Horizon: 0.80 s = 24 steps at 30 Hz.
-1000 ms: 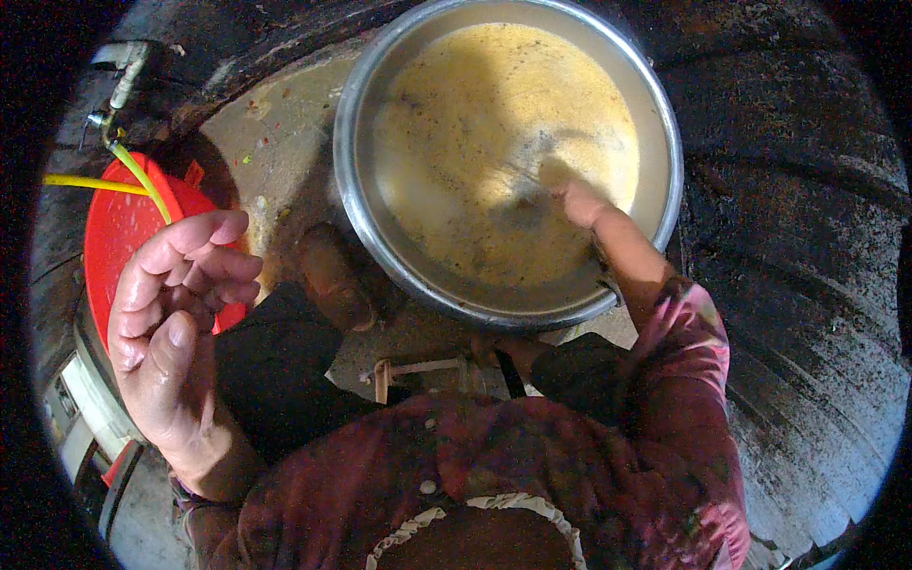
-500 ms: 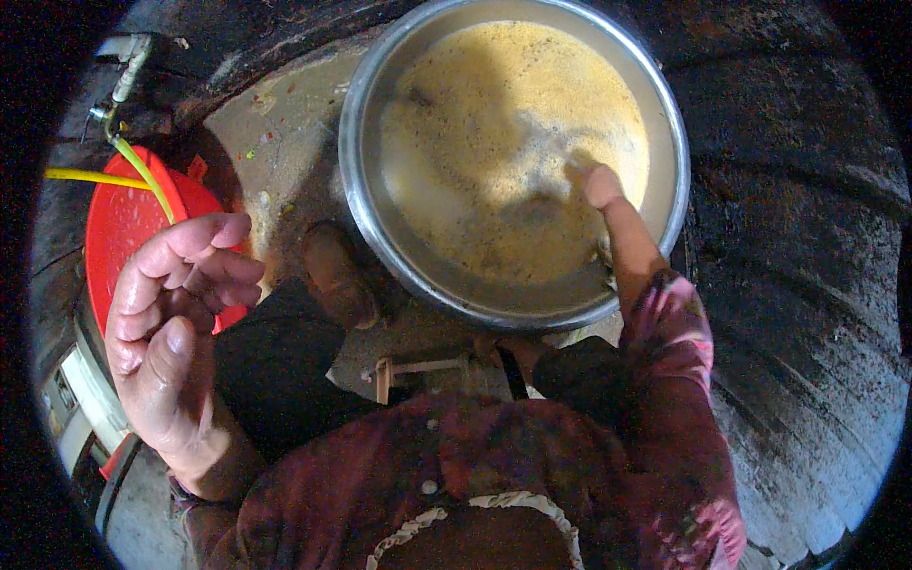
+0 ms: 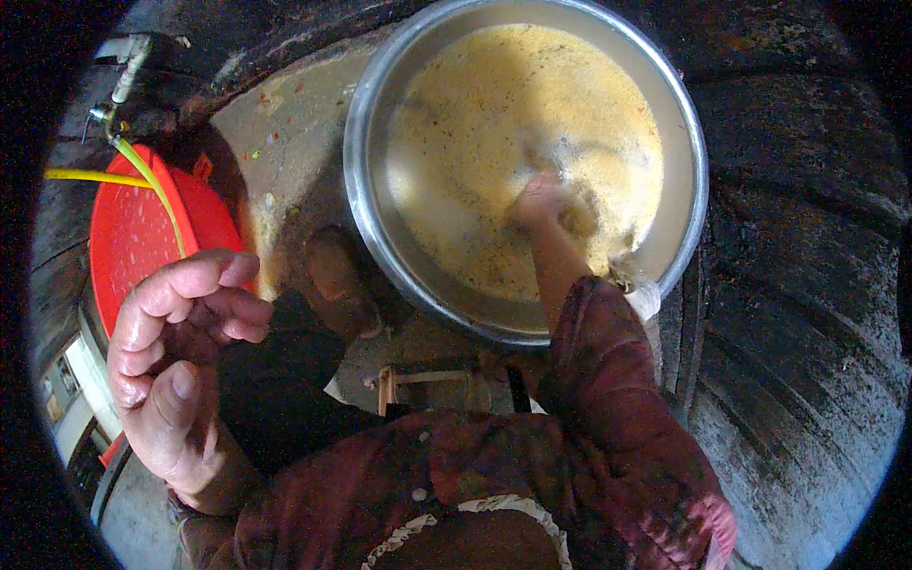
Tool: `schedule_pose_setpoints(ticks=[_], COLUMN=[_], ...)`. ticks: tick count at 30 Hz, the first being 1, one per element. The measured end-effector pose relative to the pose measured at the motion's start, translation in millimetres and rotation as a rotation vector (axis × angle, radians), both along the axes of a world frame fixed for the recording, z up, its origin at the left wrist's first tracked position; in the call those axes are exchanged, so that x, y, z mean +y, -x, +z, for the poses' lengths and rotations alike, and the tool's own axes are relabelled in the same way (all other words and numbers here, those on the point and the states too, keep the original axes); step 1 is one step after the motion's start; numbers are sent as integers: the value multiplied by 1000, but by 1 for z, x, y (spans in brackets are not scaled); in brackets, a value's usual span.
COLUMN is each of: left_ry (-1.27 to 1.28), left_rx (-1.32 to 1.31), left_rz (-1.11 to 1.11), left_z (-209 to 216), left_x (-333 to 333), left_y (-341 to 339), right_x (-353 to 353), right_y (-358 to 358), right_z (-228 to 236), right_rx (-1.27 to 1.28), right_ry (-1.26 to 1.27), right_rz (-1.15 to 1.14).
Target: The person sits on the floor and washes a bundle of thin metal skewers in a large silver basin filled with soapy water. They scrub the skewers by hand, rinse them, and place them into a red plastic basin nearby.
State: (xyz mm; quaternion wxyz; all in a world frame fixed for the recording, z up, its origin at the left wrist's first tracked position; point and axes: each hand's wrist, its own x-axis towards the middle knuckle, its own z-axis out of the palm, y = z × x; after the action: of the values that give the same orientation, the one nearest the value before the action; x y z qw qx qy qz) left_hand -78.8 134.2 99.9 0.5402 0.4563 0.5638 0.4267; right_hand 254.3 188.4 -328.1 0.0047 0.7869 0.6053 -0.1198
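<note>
A wide steel basin (image 3: 357, 176) holds yellowish, foamy liquid (image 3: 465, 114). My right hand (image 3: 539, 198) reaches into it, the fingers dipped below the foam and hidden, so what they hold, if anything, cannot be seen. Ripples and a dark hollow in the foam lie beside this hand. On the basin's near right rim, next to my right sleeve, hangs a pale, wet-looking cloth-like piece (image 3: 644, 299). My left hand (image 3: 180, 370) is raised at the left, wet and empty, its fingers loosely curved and the thumb apart from them. It touches nothing.
Behind my left hand stands a red plastic tub (image 3: 133, 228) with a yellow hose (image 3: 157, 185) running from a wall tap (image 3: 106, 114). A small wooden stool-like frame (image 3: 427, 377) sits between my legs. Dark, worn surfaces (image 3: 798, 218) rise at the right.
My right hand has swept left and slightly nearer through the liquid, shifting the foam. The pale piece on the rim now shows more. My left hand stays raised, a little lower in view.
</note>
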Motion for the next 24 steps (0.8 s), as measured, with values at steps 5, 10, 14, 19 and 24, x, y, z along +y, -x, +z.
schedule_pose_setpoints(ticks=[5, 10, 14, 19, 24], left_ry=[23, 21, 25, 11, 14], left_rx=[7, 6, -16, -4, -9], left_rz=[-4, 8, -19, -21, -25], left_z=[4, -2, 0, -1, 3], left_x=[1, -4, 0, -2, -1], left_y=[-2, 2, 1, 0, -5], right_x=[3, -12, -15, -23, -31], right_y=[9, 16, 9, 40, 76], right_z=[-25, 19, 14, 54, 90], right_rx=[-77, -346, -256, -280, -276], right_ry=[233, 167, 509, 640, 607], right_rz=[84, 326, 457, 421, 327])
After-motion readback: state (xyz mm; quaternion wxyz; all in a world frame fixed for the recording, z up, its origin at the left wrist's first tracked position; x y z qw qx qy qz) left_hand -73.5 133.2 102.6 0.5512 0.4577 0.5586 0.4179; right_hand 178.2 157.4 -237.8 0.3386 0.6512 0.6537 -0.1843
